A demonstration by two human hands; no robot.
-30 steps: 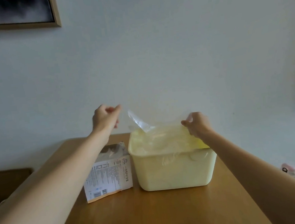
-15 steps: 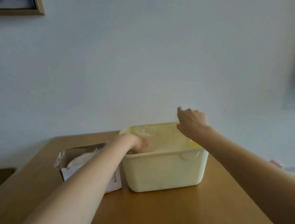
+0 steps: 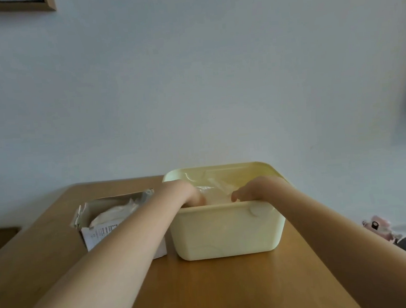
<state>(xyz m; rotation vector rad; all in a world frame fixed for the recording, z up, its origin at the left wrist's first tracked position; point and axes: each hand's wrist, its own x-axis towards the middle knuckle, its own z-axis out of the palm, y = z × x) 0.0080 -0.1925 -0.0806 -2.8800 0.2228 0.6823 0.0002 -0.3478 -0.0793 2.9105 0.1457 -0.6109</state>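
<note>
A pale yellow plastic bin stands on the wooden table. A clear plastic bag lines its inside. Both hands reach down into the bin over its near rim. My left hand is at the bin's left side and my right hand at its right side. The near wall hides the fingers of both hands, so what they touch or hold does not show.
An opened white cardboard box with folded plastic bags inside sits just left of the bin, partly behind my left forearm. A picture frame hangs at the top left of the wall. A pink toy lies low at the right.
My left hand dropped from above the table into the bin. My right hand then came down off the far rim into the bin too. The raised bag now lies inside.
</note>
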